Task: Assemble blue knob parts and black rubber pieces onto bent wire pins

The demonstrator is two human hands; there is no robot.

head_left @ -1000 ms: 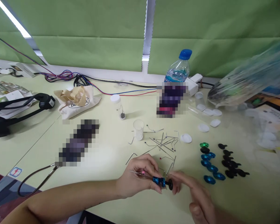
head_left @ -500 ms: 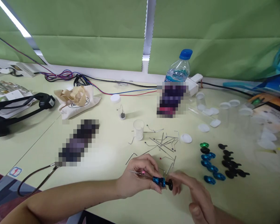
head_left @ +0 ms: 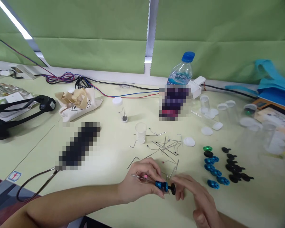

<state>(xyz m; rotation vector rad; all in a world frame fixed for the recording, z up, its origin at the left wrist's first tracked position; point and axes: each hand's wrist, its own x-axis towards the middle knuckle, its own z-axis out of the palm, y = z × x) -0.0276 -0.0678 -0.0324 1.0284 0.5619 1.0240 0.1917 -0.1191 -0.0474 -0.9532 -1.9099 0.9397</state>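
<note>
My left hand (head_left: pixel 142 179) pinches a small blue metal piece (head_left: pixel 159 185) between thumb and fingers. From the piece's right end sticks a black disc on a short stem (head_left: pixel 173 189). Thin metal wires with a pink bead (head_left: pixel 145 176) run back from it across my left palm. Just right of the disc is my right hand (head_left: pixel 196 198), its fingers stretched and apart; whether a fingertip touches the disc I cannot tell. Beyond my hands lie several bent wire rods (head_left: pixel 165 147). On the right are blue metal pieces (head_left: pixel 216 172) and black stemmed discs (head_left: pixel 236 167).
A clear cup (head_left: pixel 141 133) and a white lid (head_left: pixel 189 141) stand near the rods. Farther back are a water bottle (head_left: pixel 182 69), a cloth pouch (head_left: pixel 79 104) and cables (head_left: pixel 123 84). Clear tubes and cups (head_left: pixel 249 126) crowd the right, and a blurred-out dark object (head_left: pixel 79 145) lies left.
My right hand has shifted very slightly by the black disc. The left hand keeps its hold on the blue metal piece.
</note>
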